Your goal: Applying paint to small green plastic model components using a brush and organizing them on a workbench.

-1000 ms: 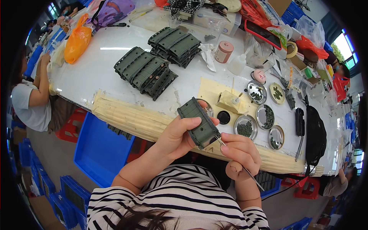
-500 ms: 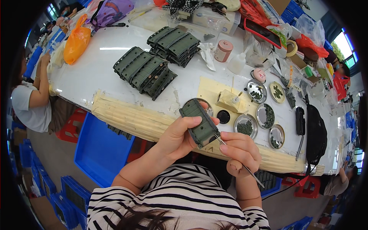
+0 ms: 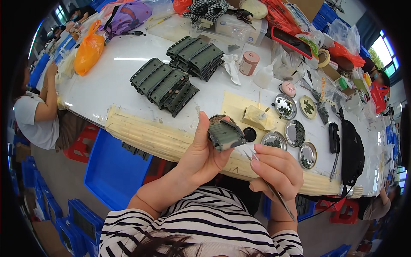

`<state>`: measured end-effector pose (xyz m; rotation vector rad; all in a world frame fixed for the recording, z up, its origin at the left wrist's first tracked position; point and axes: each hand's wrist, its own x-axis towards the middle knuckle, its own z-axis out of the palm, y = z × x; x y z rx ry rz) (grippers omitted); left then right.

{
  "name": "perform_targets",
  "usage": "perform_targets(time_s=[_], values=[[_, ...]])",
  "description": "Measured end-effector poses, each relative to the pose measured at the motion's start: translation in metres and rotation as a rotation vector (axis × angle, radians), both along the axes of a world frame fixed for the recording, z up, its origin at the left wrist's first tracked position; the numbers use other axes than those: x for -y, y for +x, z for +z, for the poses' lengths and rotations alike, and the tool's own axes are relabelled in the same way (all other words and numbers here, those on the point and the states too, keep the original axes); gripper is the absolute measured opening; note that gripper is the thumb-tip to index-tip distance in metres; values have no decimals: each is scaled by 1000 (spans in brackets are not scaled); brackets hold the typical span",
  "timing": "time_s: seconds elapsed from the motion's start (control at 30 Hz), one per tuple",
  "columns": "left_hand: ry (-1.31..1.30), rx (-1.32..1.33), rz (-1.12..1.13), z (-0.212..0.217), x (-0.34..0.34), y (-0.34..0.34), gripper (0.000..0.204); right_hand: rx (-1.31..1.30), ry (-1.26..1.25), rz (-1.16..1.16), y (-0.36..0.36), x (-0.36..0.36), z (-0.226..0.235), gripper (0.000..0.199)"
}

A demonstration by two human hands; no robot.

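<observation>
My left hand (image 3: pixel 199 156) holds a dark green moulded plastic panel (image 3: pixel 226 136) with ribbed edges, tilted above the table's front edge; its thumb is raised off the part. In my right hand (image 3: pixel 280 171) is a pair of metal tweezers (image 3: pixel 274 190), with the tips pointing toward the panel but apart from it. Whether the tips grip anything is too small to tell. Behind the panel sits a round dish (image 3: pixel 219 118), partly covered. Steel dishes of small green pieces (image 3: pixel 295 132) stand right of a cream block (image 3: pixel 257 118) and a black round cap (image 3: pixel 249 134).
Stacked green panels (image 3: pixel 160 83) lie at the back left, beside a pink jar (image 3: pixel 248 63) and a squeeze bottle (image 3: pixel 264 76). A black pouch (image 3: pixel 352 154) lies at the right. Below the table's padded edge (image 3: pixel 141 135) is a blue tray (image 3: pixel 113 171). Another person (image 3: pixel 38 111) sits at left.
The tweezers have drawn away from the panel toward the right. My left hand has tilted the panel and lifted its thumb off the surface.
</observation>
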<state>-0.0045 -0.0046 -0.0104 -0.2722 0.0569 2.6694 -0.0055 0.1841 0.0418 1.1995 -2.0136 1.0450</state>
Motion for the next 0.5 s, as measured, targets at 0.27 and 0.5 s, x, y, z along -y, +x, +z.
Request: perform_targets(time_s=[0.27, 0.5], values=[[-48, -45, -23, 9, -2, 2, 46, -39, 86, 6, -8, 6, 10, 36], [-108, -54, 25, 7, -3, 1, 43, -22, 105, 8, -9, 9, 11, 35]])
